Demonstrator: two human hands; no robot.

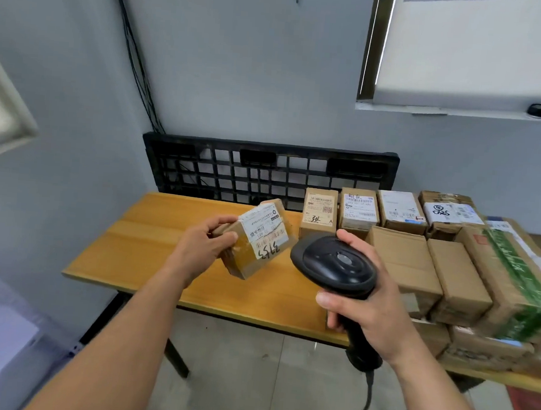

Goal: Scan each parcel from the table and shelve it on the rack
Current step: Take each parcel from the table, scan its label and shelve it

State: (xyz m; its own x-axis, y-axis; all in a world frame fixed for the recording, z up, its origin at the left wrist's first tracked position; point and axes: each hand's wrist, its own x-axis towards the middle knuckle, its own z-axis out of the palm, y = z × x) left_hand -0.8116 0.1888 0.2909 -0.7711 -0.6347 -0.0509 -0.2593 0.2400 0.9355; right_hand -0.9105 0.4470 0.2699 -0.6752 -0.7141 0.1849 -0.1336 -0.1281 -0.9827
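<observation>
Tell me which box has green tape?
The long box at the far right; a green tape band runs along its top, which no other box has.

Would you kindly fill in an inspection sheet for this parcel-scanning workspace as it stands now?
Surface: orange-brown wooden table; cardboard parcels crowd its right side.
Job's things: small brown cardboard parcel with white label, held tilted above the table; black handheld barcode scanner beside it; rack not in view.
Clutter: nothing seen.
Hands: left hand grips the parcel; right hand grips the scanner's handle.
Cables: black scanner cable hangs toward the floor; black cables run down the wall.
Surroundings: black plastic grid pallet leans against the grey wall; window upper right.
</observation>
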